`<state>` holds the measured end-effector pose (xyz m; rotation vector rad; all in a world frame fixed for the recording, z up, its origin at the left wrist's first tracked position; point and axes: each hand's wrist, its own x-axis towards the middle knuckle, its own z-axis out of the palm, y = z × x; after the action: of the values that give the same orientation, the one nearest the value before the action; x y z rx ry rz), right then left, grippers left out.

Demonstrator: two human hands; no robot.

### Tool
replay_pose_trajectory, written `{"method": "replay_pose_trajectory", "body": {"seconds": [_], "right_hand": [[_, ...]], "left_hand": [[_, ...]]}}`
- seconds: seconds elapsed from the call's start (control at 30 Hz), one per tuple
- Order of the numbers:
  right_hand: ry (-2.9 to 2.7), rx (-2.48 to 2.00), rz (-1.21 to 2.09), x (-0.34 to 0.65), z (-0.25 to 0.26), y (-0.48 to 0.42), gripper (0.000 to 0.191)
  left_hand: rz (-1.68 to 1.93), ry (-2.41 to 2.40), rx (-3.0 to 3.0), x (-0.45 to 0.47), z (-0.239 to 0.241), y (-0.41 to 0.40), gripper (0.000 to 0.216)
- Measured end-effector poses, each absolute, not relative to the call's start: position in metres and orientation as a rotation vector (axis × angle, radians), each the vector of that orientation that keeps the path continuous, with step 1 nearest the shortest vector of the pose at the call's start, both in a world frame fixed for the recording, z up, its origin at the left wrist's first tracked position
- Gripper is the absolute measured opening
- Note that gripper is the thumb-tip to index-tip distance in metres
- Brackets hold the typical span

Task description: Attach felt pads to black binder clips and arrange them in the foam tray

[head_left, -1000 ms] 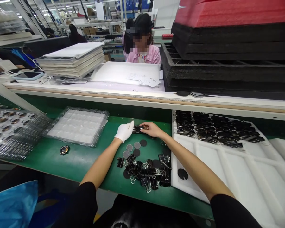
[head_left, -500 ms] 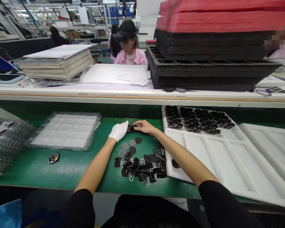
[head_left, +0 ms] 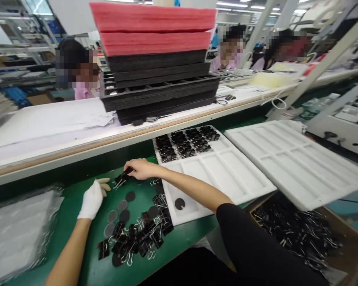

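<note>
My right hand (head_left: 141,169), bare, is closed around black binder clips (head_left: 123,177) with silvery handles, just above the green tabletop; how many it holds is hard to tell. To its left is my left hand (head_left: 93,196) in a white glove, fingers apart and nothing in them. A heap of binder clips (head_left: 134,236) lies nearer to me. Grey round discs (head_left: 122,205) and black round discs (head_left: 130,196) lie flat between the heap and my hands. Right of them, a white foam tray (head_left: 193,178) has rows of clips (head_left: 185,143) in its far compartments and a black disc (head_left: 179,204) in a near one.
Another white foam tray (head_left: 304,153) lies at the right, above a carton of loose binder clips (head_left: 295,226). Clear plastic trays (head_left: 20,234) sit at the left. A raised shelf (head_left: 77,145) carries stacked black and red foam (head_left: 158,71). Other people sit beyond.
The view has swung right, bringing the carton into sight. My hands have come apart: the left has let go, while the right holds the binder clips.
</note>
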<state>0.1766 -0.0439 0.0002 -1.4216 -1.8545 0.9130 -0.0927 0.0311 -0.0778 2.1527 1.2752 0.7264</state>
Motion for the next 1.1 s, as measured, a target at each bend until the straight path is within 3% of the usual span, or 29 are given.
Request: {"method": "replay_pose_trajectory", "body": {"seconds": [0.13,0.23,0.5,0.73,1.1], "right_hand": [[-2.216,-1.304,0.443,0.265,0.043,-0.118,0.02],[-2.119,-1.419,0.358,0.365,0.051,-0.176,0.022],[-1.148,-1.94,0.115,0.593,-0.036,-0.243,0.037],[-1.207,-1.905,0.031,0.608,-0.099,-0.228,0.035],[-1.342,-1.898,-0.153,0.601,-0.101,-0.234,0.03]], "left_hand": [[0.605,1.314,2.153,-0.094,-0.077,0.032,0.058],[0.541,1.393,2.153,-0.09,-0.073,0.032,0.055],[0.503,1.544,2.14,-0.082,-0.067,0.027,0.044],[0.472,1.596,2.15,-0.079,-0.064,0.024,0.044],[0.504,1.621,2.141,-0.083,-0.068,0.019,0.042]]}}
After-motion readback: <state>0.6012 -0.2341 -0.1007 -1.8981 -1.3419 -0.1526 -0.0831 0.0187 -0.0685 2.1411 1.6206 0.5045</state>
